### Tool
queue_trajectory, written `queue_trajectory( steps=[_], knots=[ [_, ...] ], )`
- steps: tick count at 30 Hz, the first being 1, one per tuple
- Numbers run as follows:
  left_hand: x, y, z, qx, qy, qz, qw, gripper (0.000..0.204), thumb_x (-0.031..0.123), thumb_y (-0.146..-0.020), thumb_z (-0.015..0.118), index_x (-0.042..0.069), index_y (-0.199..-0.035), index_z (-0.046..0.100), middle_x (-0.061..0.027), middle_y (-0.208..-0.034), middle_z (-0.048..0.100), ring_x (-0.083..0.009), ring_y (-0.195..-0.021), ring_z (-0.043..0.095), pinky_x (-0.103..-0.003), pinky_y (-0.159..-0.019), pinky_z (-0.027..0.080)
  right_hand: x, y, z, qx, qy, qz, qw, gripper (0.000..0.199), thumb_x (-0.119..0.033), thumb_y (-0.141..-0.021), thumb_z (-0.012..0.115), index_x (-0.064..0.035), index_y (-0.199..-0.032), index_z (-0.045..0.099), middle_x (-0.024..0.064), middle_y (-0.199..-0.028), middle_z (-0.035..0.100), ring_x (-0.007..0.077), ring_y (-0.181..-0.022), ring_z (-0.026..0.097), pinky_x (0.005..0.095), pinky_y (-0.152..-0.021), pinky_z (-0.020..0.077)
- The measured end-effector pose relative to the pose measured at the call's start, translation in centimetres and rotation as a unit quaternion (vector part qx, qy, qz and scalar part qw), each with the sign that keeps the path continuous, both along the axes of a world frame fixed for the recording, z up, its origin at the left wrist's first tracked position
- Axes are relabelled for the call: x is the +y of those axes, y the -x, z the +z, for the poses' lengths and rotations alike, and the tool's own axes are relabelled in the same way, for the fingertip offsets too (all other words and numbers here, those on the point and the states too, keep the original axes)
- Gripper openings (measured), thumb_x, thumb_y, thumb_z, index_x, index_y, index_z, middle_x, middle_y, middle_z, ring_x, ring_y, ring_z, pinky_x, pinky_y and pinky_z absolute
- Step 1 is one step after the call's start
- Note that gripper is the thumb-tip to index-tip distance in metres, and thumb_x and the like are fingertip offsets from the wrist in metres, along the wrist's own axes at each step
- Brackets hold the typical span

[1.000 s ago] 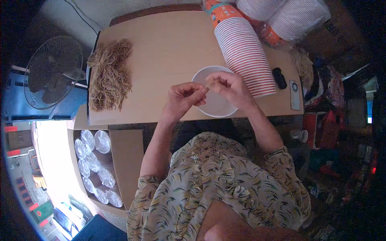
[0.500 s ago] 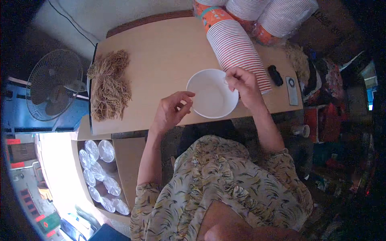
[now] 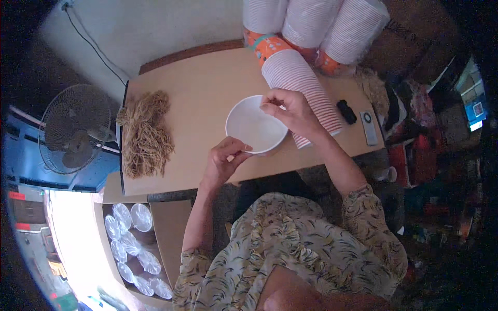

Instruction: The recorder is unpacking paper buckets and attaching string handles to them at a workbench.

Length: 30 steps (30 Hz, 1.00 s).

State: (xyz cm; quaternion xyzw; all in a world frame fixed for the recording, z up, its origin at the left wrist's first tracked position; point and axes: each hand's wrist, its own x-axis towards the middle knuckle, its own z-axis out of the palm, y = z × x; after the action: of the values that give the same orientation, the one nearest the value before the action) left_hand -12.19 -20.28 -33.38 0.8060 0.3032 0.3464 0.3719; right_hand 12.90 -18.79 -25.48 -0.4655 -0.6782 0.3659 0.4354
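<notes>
Left hand [image 3: 220, 164] has moved to the white bowl [image 3: 254, 127], pinching its rim near seven o'clock — best lightly; right hand [image 3: 293, 111], one o'clock, curled, grasp indeterminable.

Downward fisheye view from head height

Stacked tubs [image 3: 301, 84] and a filled carton [image 3: 174, 239] suggest a packing workshop.
</notes>
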Motion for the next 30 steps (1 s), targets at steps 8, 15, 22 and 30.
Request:
queue_trajectory(
  steps=[8,15,22,30],
  knots=[
    [14.8,2.1,-3.6,-0.383,0.27,0.107,0.877,0.013,0.015,-0.096,0.065,0.002,-0.096,0.065,-0.0025,-0.09,0.066,-0.011,-0.074,0.062,-0.024,-0.068,0.054,-2.1,0.8,3.1,-0.081,-0.226,-0.023,0.97,0.041,-0.011,-0.094,0.061,0.0025,-0.132,0.052,0.0171,-0.136,0.055,0.0289,-0.126,0.053,0.0397,-0.109,0.0381],
    [28.8,3.4,-10.5,-0.599,0.428,0.161,0.657,0.017,0.022,-0.099,0.06,0.006,-0.104,0.062,0.0014,-0.088,0.063,-0.005,-0.067,0.059,-0.015,-0.058,0.052,-7.4,-9.4,-4.6,-0.059,-0.304,-0.338,0.889,0.025,-0.006,-0.096,0.056,0.0072,-0.118,0.059,0.016,-0.128,0.06,0.0264,-0.12,0.056,0.039,-0.104,0.0422],
    [34.5,8.8,-20.0,-0.629,0.422,0.144,0.637,0.016,0.018,-0.1,0.058,0.004,-0.108,0.06,-0.0004,-0.088,0.063,-0.0077,-0.068,0.06,-0.017,-0.058,0.053,-9.0,-22.1,-17.8,0.07,-0.172,-0.537,0.823,0.026,-0.012,-0.096,0.063,0.0049,-0.116,0.062,0.0091,-0.114,0.065,0.0173,-0.107,0.06,0.031,-0.096,0.046],
    [29.3,9.3,-15.8,-0.384,0.198,0.389,0.813,0.025,0.015,-0.093,0.065,-0.001,-0.112,0.061,-0.005,-0.105,0.065,-0.0152,-0.093,0.064,-0.027,-0.087,0.051,-10.9,-19.9,-24.1,0.208,-0.021,-0.474,0.855,0.016,-0.011,-0.096,0.061,-0.0007,-0.108,0.066,0.004,-0.099,0.065,0.016,-0.089,0.06,0.0306,-0.081,0.0499]
  ],
)
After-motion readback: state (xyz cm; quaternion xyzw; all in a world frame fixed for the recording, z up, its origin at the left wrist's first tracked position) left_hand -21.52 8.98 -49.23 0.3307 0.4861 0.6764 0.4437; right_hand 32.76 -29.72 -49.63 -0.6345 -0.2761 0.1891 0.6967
